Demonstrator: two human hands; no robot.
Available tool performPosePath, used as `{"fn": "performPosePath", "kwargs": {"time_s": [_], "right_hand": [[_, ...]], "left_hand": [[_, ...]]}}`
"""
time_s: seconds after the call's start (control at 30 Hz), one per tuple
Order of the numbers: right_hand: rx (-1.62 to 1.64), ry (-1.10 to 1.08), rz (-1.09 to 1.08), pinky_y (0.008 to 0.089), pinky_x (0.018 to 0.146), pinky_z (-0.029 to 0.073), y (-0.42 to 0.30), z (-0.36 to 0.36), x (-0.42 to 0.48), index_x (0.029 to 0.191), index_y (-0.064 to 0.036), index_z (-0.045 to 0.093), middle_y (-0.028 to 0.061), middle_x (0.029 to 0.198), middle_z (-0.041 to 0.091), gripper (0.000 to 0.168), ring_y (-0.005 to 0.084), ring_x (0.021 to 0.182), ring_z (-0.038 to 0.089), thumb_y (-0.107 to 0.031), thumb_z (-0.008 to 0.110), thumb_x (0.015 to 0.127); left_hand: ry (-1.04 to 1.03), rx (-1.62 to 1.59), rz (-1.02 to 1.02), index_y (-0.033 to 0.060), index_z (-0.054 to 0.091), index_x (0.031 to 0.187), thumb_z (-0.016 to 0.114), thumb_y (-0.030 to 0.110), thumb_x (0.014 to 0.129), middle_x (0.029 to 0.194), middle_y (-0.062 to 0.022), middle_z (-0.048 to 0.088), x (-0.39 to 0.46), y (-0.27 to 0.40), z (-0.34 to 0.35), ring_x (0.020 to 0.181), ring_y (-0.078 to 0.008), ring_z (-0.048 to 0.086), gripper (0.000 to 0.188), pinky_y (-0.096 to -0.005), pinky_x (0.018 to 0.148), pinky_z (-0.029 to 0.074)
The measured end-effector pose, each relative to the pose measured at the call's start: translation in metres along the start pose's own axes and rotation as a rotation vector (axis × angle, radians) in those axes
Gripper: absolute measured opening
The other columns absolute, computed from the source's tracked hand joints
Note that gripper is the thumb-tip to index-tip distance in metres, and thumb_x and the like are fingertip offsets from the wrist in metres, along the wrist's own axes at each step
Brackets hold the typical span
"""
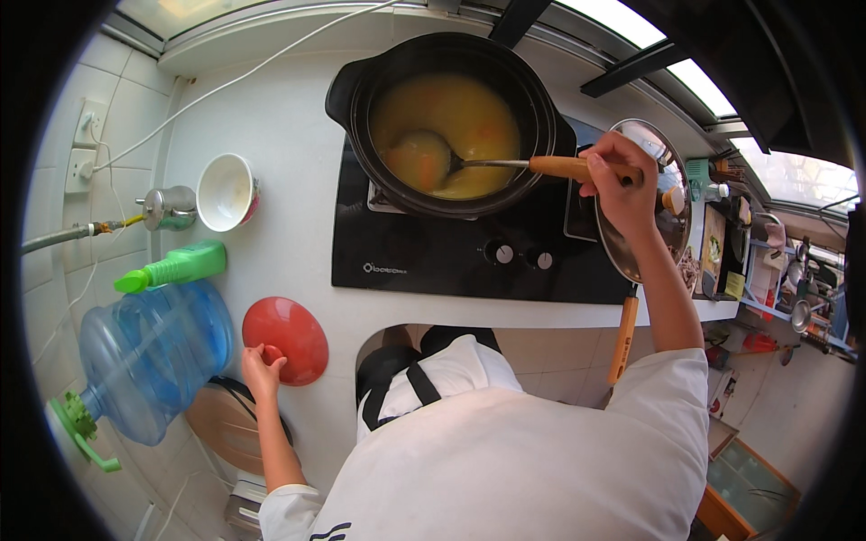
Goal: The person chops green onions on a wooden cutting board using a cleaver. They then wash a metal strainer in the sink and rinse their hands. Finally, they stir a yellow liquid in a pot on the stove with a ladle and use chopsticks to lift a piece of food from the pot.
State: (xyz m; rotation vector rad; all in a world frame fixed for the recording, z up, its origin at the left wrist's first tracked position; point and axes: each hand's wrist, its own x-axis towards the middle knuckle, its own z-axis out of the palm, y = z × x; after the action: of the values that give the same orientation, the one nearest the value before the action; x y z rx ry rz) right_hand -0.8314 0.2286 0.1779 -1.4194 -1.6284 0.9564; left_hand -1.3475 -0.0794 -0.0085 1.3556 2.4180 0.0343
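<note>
A black two-handled pot [541, 101] of yellowish soup [473, 101] stands over the left part of a black gas hob [419, 257]. My right hand [622, 182] grips the wooden handle of a metal ladle [494, 163], whose bowl lies in the soup with orange pieces in it. My left hand [262, 368] pinches the knob of a red lid [291, 328] at the left of the counter. A white bowl [226, 193] with a patterned outside sits left of the pot, with a little residue inside. What the red lid covers, if anything, cannot be seen.
A large blue water bottle [162, 351] lies on its side at the left, beside a green plastic bottle [189, 262] and a metal canister [169, 208]. A glass pot lid [609, 230] rests at the hob's right end. Near it, a wooden handle [624, 338] juts over the counter edge.
</note>
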Motion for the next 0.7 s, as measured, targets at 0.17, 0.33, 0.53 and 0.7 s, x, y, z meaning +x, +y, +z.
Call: {"fn": "performPosePath", "kwargs": {"time_s": [0.17,0.33,0.53,0.7], "right_hand": [[0.030,0.077,-0.106,0.0168,0.053,0.052,0.002,0.002,-0.021,0.092,0.003,0.072,0.0098,0.079,0.070,0.017,0.0086,0.056,0.063,-0.003,0.057,0.087],[-0.079,0.073,-0.279,0.0169,0.051,0.049,0.003,-0.003,-0.026,0.093,0.003,0.073,0.0079,0.076,0.068,0.018,0.0085,0.057,0.062,0.000,0.059,0.083],[-0.270,0.024,-0.503,0.0205,0.051,0.045,0.004,-0.010,-0.024,0.093,0.001,0.073,0.0071,0.071,0.065,0.021,0.0112,0.055,0.058,0.001,0.063,0.074],[-0.479,-0.039,-0.692,0.0216,0.052,0.045,-0.002,-0.011,-0.021,0.095,-0.004,0.074,0.0059,0.072,0.063,0.026,0.0134,0.055,0.058,-0.002,0.067,0.070]], "left_hand": [[-0.004,0.003,-0.011,-0.0077,0.067,0.103,0.089,0.010,0.054,0.093,-0.0162,0.061,0.000,0.002,-0.002,0.084,-0.0313,0.061,0.057,-0.0378,0.077,0.051],[-0.002,0.012,-0.006,-0.0080,0.067,0.102,0.089,0.009,0.053,0.094,-0.0168,0.062,0.001,0.006,-0.004,0.084,-0.0311,0.062,0.056,-0.0375,0.077,0.052],[-0.003,0.001,-0.002,-0.0069,0.067,0.101,0.089,0.009,0.053,0.095,-0.0163,0.062,0.001,0.005,-0.003,0.084,-0.0309,0.062,0.055,-0.0372,0.077,0.052],[-0.009,0.010,-0.009,-0.0066,0.067,0.101,0.090,0.009,0.053,0.095,-0.0159,0.062,0.001,0.007,-0.004,0.084,-0.0307,0.062,0.055,-0.0368,0.077,0.052]]}}
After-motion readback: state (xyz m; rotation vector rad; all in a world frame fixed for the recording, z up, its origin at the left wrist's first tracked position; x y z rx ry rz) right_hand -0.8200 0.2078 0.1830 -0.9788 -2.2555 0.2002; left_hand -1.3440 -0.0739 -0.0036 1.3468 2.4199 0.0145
